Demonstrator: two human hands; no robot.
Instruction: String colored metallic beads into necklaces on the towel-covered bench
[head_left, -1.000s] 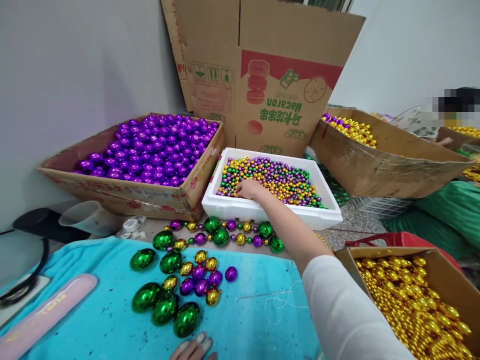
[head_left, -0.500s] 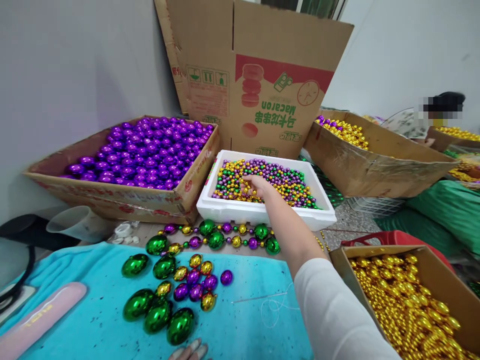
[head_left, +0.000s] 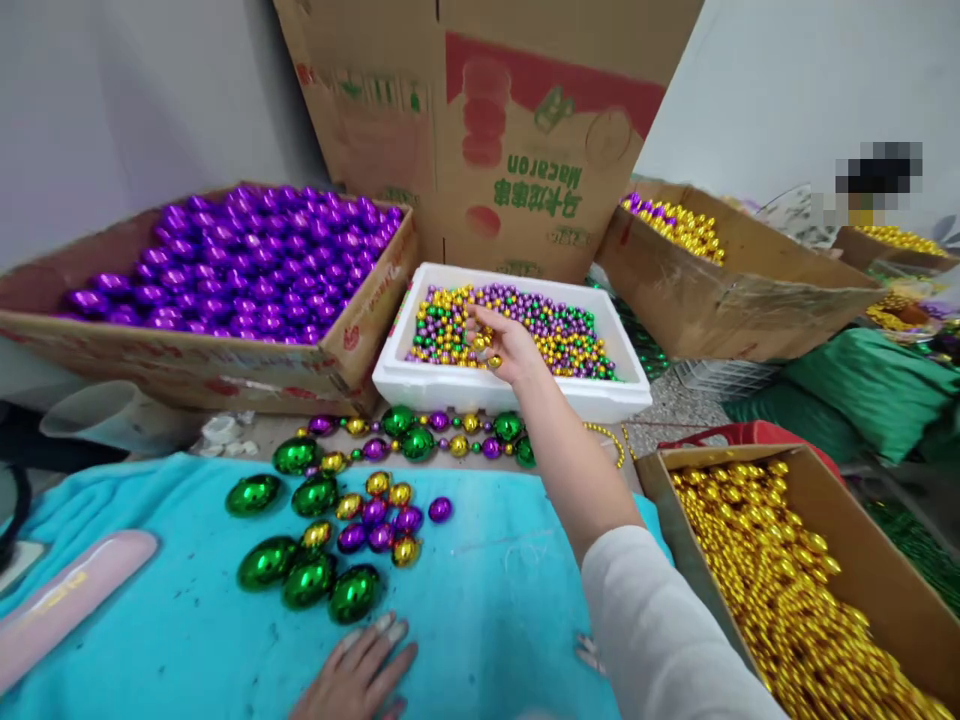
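My right hand (head_left: 510,350) is over the white foam box (head_left: 517,393), its fingers curled round a few small gold beads (head_left: 480,343). Small gold, green and purple beads (head_left: 574,335) fill the box beneath it. My left hand (head_left: 358,672) lies on the turquoise towel (head_left: 187,620) with its fingers spread, just below a large green bead (head_left: 355,594). Around that bead sit more green ones, with smaller purple beads (head_left: 380,537) and gold beads (head_left: 406,551). Beyond them two strung rows of mixed beads (head_left: 416,444) run along the towel's far edge. A faint thread (head_left: 525,560) rests on the towel.
A carton of purple balls (head_left: 255,265) stands left, with a tall cardboard box (head_left: 517,140) behind. Cartons of gold beads (head_left: 772,560) stand right, one beside a red stool (head_left: 757,435). A pink flat object (head_left: 82,595) lies left. Another person (head_left: 877,185) is at far right.
The view has tipped down and shifted, so more of my left hand shows on the towel. My right hand has turned and lifted slightly, with gold beads in its fingers.
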